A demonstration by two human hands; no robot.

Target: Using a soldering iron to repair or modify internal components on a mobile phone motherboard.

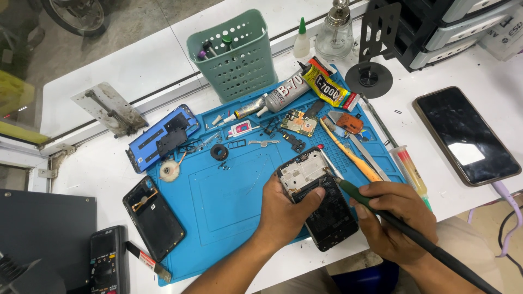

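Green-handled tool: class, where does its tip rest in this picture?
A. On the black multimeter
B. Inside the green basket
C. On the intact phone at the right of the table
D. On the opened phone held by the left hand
D: the right hand grips the green-handled tool, and its tip meets the upper edge of the opened phone, which the left hand steadies on the blue mat.

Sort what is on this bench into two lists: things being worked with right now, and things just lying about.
In hand:
- opened black phone frame, gripped by the left hand
- green-handled soldering tool, held by the right hand, tip at the frame's upper edge

Lying about:
- blue phone back cover
- green perforated plastic basket
- intact black phone, screen up
- black multimeter
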